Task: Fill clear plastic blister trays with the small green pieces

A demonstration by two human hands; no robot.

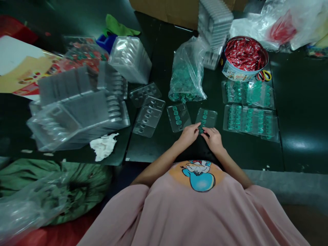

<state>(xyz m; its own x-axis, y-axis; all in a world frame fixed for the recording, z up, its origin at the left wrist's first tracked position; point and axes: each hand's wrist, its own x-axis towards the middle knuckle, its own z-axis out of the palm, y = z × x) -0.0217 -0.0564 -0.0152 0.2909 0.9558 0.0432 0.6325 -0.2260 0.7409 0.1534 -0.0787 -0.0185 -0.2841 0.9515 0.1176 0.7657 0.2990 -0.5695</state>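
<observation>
My left hand (190, 134) and my right hand (213, 139) meet at the lower end of a clear plastic tray (211, 118). A column of green translucent pieces (204, 117) sits in that tray. The fingers of both hands are bent and closed around the lowest green piece, which they partly cover. Just left lies another clear tray (183, 119), also holding a column of green pieces. Behind the two trays stands an open plastic bag (186, 73) full of loose green pieces.
Filled trays (251, 119) lie at right, below a round tin (242, 73) of red wrapped items and scissors (265, 76). Unfilled trays (148, 118) and tall tray stacks (77, 99) are at left. White crumpled tissue (104, 147) lies near the table's front edge.
</observation>
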